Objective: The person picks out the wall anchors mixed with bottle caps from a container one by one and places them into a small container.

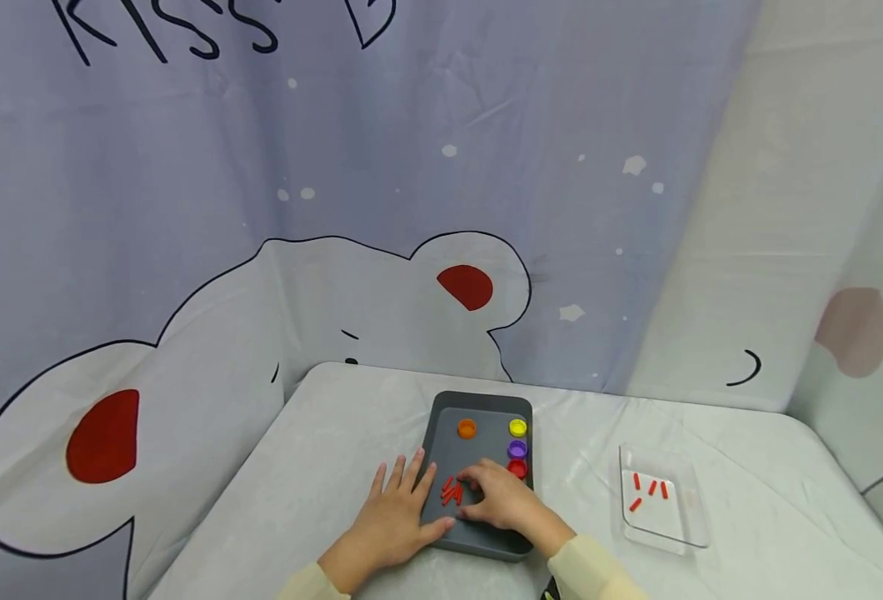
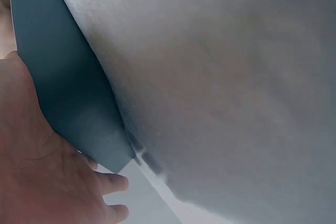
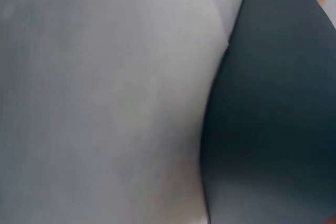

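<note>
A grey tray (image 1: pixel 479 546) lies on the white-covered table, with a small heap of red sticks (image 1: pixel 449 492) near its front left. My left hand (image 1: pixel 392 521) rests at the tray's left edge, fingers spread and thumb reaching over the rim; its palm shows in the left wrist view beside the dark tray wall (image 2: pixel 68 77). Over the tray, my right hand (image 1: pixel 505 498) bends down at the red sticks. Its thumb and fingertips stand apart on either side of the heap's right end, with no stick visibly pinched. The right wrist view shows mostly tray wall (image 3: pixel 273 98).
In the tray are an orange cup (image 1: pixel 467 428), a yellow cup (image 1: pixel 517 427), a purple cup (image 1: pixel 517 450) and a red cup (image 1: pixel 517 468), partly hidden by my right hand. A clear box (image 1: pixel 692 500) with several red sticks stands to the right. A printed curtain (image 1: pixel 411 167) hangs behind.
</note>
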### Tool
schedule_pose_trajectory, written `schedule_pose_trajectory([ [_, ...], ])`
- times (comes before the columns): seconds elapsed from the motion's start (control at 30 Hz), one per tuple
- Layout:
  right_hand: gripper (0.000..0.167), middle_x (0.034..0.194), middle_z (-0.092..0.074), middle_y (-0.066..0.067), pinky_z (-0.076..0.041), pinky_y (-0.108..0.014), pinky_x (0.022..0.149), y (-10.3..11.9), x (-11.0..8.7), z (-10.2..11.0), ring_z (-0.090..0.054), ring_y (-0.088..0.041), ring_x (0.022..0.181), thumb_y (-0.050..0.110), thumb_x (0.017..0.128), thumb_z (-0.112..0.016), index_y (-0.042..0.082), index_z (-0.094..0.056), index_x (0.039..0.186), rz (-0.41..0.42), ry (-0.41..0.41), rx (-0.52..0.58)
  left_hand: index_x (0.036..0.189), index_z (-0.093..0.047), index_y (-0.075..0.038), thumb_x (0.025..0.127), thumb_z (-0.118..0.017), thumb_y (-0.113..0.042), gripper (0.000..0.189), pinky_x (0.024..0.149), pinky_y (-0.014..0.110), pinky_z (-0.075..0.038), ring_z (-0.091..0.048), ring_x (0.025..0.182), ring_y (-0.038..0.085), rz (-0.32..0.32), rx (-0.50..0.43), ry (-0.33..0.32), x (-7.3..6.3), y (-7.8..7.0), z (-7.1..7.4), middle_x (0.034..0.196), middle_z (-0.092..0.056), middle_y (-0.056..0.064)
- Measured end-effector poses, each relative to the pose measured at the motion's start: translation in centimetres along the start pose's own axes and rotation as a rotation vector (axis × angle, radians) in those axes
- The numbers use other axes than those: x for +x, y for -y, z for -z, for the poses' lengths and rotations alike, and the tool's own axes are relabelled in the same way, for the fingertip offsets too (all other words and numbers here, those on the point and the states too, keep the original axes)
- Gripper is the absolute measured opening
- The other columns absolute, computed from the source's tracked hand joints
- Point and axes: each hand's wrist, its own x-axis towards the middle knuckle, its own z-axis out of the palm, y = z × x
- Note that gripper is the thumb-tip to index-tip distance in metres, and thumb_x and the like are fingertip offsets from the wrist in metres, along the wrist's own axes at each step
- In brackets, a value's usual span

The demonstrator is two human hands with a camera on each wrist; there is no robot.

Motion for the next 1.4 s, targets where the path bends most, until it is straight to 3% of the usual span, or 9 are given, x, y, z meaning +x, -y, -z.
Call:
schedule_pose_trajectory([
  [0.63,0.033,0.082,-0.056,0.003,-0.044,-0.029,0.063,1.1,0.3,-0.6,-0.049,-0.011,0.071,0.034,0.079,-0.087,0.015,-0.072,0.101,-0.091,-0.07,-0.046,0.156,-0.04,-0.009,0.095,-0.047,-0.071,0.088,0.117,0.067,-0.016,-0.024,0.15,0.046,0.01,0.011,0.002,-0.2,-0.1,0.0,0.167,-0.022,0.016],
  [1.4,0.029,0.078,-0.053,0.005,-0.041,-0.029,0.062,1.2,0.5,-0.6,-0.047,-0.011,0.069,0.032,0.082,-0.085,0.014,-0.069,0.098,-0.127,-0.082,-0.064,0.157,-0.039,-0.01,0.094,-0.044,-0.074,0.09,0.117,0.066,-0.016,-0.025,0.15,0.045,0.007,0.021,0.005,0.2,0.1,-0.3,0.167,-0.022,0.015],
])
